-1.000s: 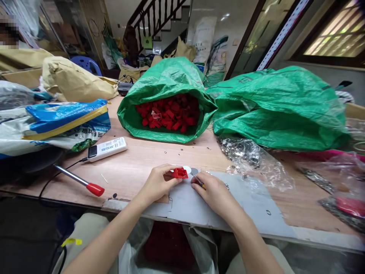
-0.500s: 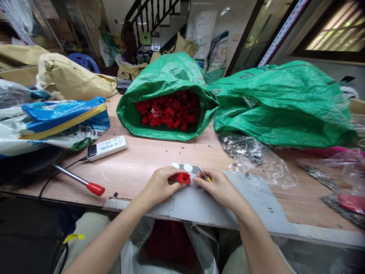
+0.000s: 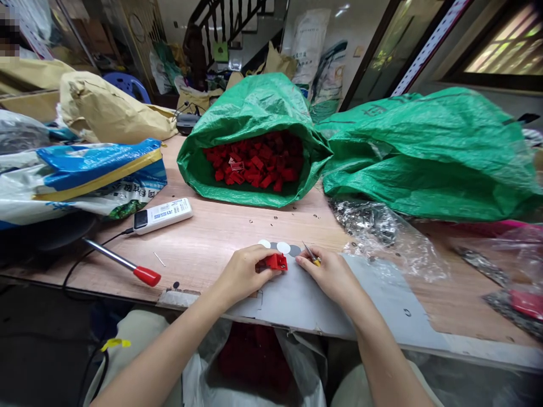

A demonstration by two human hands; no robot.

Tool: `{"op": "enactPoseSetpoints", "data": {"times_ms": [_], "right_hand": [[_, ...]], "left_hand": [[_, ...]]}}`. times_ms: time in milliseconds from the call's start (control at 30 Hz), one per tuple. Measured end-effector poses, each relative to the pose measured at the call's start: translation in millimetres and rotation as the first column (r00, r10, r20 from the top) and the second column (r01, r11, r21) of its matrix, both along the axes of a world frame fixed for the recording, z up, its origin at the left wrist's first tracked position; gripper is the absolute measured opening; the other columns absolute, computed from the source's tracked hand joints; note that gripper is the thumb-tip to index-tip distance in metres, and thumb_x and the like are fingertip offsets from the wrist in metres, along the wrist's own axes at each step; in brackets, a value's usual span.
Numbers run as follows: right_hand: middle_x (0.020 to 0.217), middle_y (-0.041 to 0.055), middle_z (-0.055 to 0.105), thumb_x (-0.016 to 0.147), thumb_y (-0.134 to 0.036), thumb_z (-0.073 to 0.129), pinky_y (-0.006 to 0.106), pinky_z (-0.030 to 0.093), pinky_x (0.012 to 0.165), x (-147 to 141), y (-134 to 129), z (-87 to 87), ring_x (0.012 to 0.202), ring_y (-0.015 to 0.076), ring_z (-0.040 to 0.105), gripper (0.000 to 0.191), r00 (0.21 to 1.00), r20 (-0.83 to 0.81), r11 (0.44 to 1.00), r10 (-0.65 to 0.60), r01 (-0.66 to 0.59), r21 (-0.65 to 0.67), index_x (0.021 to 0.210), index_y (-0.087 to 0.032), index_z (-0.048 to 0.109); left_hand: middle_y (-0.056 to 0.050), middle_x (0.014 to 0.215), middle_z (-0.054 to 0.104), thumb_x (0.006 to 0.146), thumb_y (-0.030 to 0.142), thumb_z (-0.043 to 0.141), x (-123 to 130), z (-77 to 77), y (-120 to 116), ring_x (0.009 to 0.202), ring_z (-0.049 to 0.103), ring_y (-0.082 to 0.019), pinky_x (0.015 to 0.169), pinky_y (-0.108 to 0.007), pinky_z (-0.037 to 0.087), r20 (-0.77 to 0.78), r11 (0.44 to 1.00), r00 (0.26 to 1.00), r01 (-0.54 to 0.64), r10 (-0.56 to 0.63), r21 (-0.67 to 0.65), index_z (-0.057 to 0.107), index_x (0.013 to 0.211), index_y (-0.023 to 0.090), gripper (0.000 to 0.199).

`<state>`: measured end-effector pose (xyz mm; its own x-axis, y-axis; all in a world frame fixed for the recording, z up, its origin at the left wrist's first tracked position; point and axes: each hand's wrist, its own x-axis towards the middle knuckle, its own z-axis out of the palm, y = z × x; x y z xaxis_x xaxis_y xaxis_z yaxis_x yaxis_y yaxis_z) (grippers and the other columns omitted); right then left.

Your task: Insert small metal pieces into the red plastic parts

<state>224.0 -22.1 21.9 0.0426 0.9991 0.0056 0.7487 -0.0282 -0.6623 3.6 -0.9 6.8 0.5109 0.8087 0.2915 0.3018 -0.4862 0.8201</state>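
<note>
The left hand [image 3: 242, 274] pinches a small, boxy, hollow red plastic piece [image 3: 278, 262] between thumb and fingers, above the left part of a smooth grey sheet [image 3: 305, 302] at the near edge of the table. The right hand [image 3: 333, 275] pinches a slim tool with a yellow grip and a pointed metal tip [image 3: 316, 262], just to the right of the piece and apart from it, the tip slanting far and left. The step in hand seems to be fine work on the piece with that tip; it probably calls for a firm left pinch well back from the hollow end, both wrists steadied low, and a short, controlled stroke angled away from the left fingertips, since hard plastic could let the metal skid. Beyond, a crinkled, glossy green woven sack [image 3: 250, 199] gapes toward the near side, full of matte, angular red pieces [image 3: 258, 165]. Tiny dark curved bits [image 3: 275, 217] dot the pale wood-grain tabletop [image 3: 207, 243]. To the right, a filmy clear plastic bag [image 3: 413, 257] lies crumpled around a glinting heap of small metallic-looking parts [image 3: 375, 223].
</note>
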Motion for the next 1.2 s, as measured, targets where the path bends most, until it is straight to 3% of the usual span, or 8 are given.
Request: {"op": "enactPoseSetpoints", "data": {"times_ms": [100, 267, 600, 767, 867, 967, 1200], "right_hand": [[0.071, 0.0044, 0.068, 0.08, -0.04, 0.057, 0.032, 0.041, 0.066, -1, 0, 0.4, 0.07, 0.0229, 0.061, 0.022, 0.999, -0.009, 0.999, -0.048, 0.048, 0.025, 0.069, -0.021, 0.06], [0.064, 0.0021, 0.063, 0.084, -0.042, 0.055, 0.028, 0.04, 0.06, -15, -3, 0.7, 0.067, 0.0211, 0.059, 0.026, 0.983, -0.179, 0.999, -0.035, 0.029, -0.036, 0.075, -0.02, 0.065], [0.073, 0.0036, 0.067, 0.082, -0.035, 0.054, 0.03, 0.04, 0.065, -38, -4, 0.5, 0.071, 0.0216, 0.06, 0.019, 0.993, -0.07, 0.996, -0.092, 0.091, -0.011, 0.068, -0.022, 0.055], [0.079, 0.003, 0.067, 0.08, -0.034, 0.06, 0.029, 0.042, 0.065, -32, -5, -0.8, 0.07, 0.0194, 0.06, 0.015, 0.988, -0.148, 0.999, -0.035, 0.03, -0.034, 0.086, -0.02, 0.063], [0.073, 0.0003, 0.063, 0.083, -0.04, 0.061, 0.025, 0.037, 0.053, -25, -5, -2.0, 0.055, 0.0132, 0.051, 0.025, 0.949, -0.315, 0.989, 0.03, -0.073, -0.126, 0.095, -0.019, 0.066], [0.06, -0.0042, 0.052, 0.086, -0.043, 0.058, 0.022, 0.027, 0.043, -22, -6, -2.7, 0.042, 0.0078, 0.035, 0.026, 0.894, -0.447, 0.976, -0.005, -0.092, -0.195, 0.089, -0.018, 0.065], [0.047, -0.0102, 0.031, 0.088, -0.05, 0.056, 0.019, 0.018, 0.035, -23, -6, -7.0, 0.037, 0.0063, 0.024, 0.031, 0.869, -0.492, 0.948, -0.049, -0.115, -0.296, 0.081, -0.02, 0.057]], "left_hand": [[-0.004, 0.096, 0.071, 0.087, 0.027, 0.069, 0, 0.9, 0, 0.084, 0.065, -0.017, 0.073, -0.027, 0.048, -0.004, 1.0, 1.0, 0.002, -0.002, -0.003, 0.072, 0.108, 0.022, 0.021], [-0.004, 0.093, 0.072, 0.086, 0.026, 0.069, 1, -0.5, 0, 0.082, 0.065, -0.017, 0.073, -0.027, 0.049, 0.004, 1.0, 1.0, -0.018, 0.018, 0.008, 0.073, 0.105, 0.021, 0.019], [-0.003, 0.101, 0.076, 0.083, 0.018, 0.07, 2, -3.1, -1, 0.089, 0.07, -0.019, 0.082, -0.029, 0.052, -0.006, 0.998, 0.999, -0.044, 0.045, 0.043, 0.071, 0.11, 0.022, 0.027], [-0.003, 0.102, 0.075, 0.083, 0.016, 0.069, 2, -1.7, -3, 0.09, 0.07, -0.019, 0.082, -0.029, 0.052, -0.025, 0.997, 0.999, -0.037, 0.039, 0.061, 0.07, 0.109, 0.021, 0.026], [-0.003, 0.103, 0.074, 0.082, 0.015, 0.067, 1, -0.5, -3, 0.092, 0.069, -0.018, 0.082, -0.028, 0.051, -0.014, 0.997, 0.999, -0.033, 0.034, 0.063, 0.068, 0.109, 0.021, 0.027], [-0.002, 0.101, 0.073, 0.081, 0.013, 0.066, 1, -0.5, -3, 0.09, 0.067, -0.017, 0.079, -0.026, 0.05, -0.012, 0.998, 1.0, -0.029, 0.029, 0.055, 0.067, 0.107, 0.021, 0.028], [-0.002, 0.09, 0.068, 0.077, 0.014, 0.066, 0, -8.1, -3, 0.078, 0.064, -0.016, 0.069, -0.025, 0.05, -0.034, 0.999, 0.999, -0.031, 0.032, 0.005, 0.064, 0.094, 0.018, 0.017]]}}
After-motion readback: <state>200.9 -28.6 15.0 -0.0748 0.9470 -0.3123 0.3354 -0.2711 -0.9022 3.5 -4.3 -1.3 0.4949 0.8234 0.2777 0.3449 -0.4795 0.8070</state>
